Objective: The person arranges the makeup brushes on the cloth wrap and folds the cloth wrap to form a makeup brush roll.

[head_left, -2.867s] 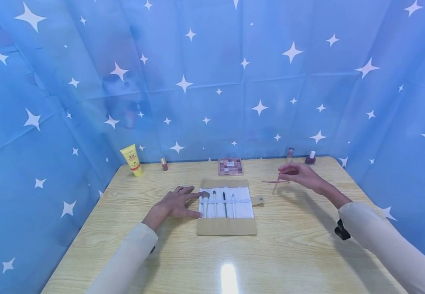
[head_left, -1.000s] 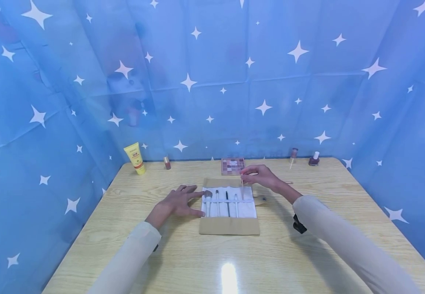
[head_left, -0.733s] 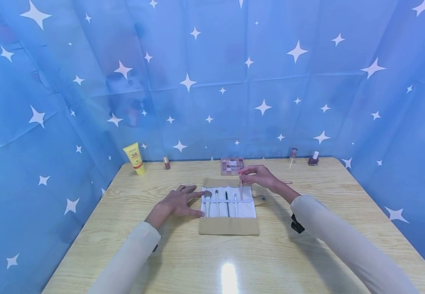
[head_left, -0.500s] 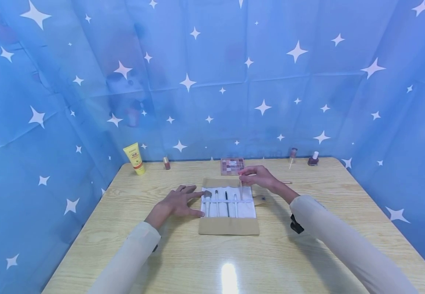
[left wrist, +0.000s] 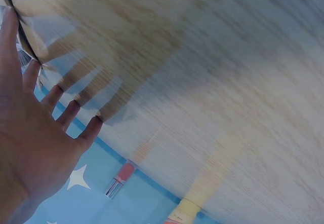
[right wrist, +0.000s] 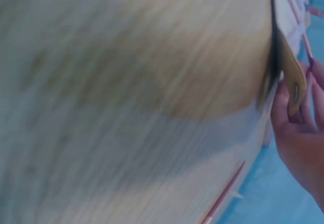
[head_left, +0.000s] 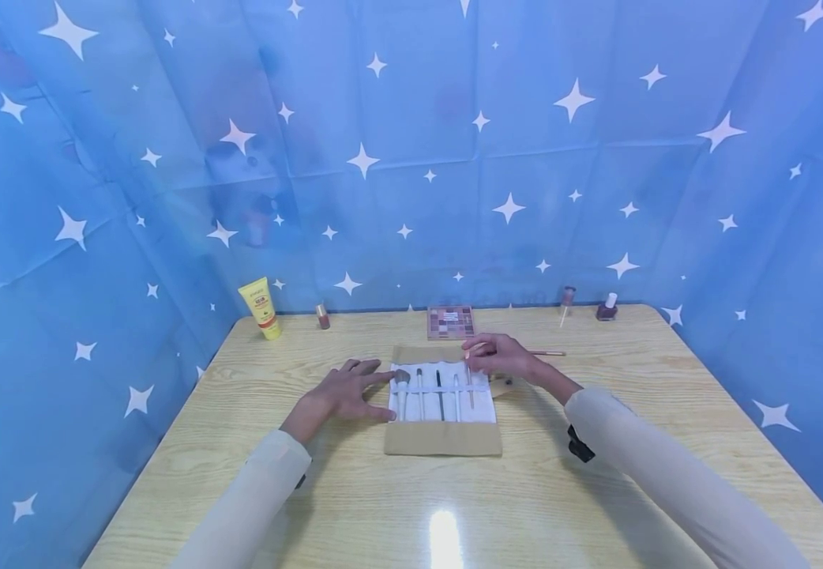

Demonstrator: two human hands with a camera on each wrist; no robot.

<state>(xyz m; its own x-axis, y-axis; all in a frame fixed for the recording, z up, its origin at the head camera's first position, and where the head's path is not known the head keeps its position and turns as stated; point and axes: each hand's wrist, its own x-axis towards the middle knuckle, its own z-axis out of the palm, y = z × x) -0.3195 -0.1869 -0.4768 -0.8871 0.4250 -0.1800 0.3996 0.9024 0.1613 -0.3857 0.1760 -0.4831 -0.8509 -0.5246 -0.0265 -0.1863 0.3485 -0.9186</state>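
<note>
A tan-and-white makeup brush roll [head_left: 443,439] lies unrolled on the table. Its band holds a large fluffy brush [head_left: 401,389], a small brush [head_left: 421,393], a dark green slim stick [head_left: 441,397] and a white-handled tool [head_left: 456,401]. My left hand [head_left: 343,393] rests spread at the roll's left edge, thumb and index finger touching it. My right hand [head_left: 500,356] pinches the upper end of a slim pink makeup brush [head_left: 471,397], whose lower part lies in the rightmost slot. In the right wrist view, the snap flap [right wrist: 296,84] partly covers my fingers.
A second pink stick [head_left: 552,353] lies right of the roll, partly behind my right hand. Along the back edge stand a yellow tube [head_left: 261,308], a small red bottle [head_left: 322,316], an eyeshadow palette [head_left: 450,322], a slim tube [head_left: 566,304] and a dark nail polish bottle [head_left: 606,308].
My right hand has carried the pink makeup brush leftward to the roll, then lowered it toward me so that its lower end slid down through the band. My left hand has stayed on the roll.
</note>
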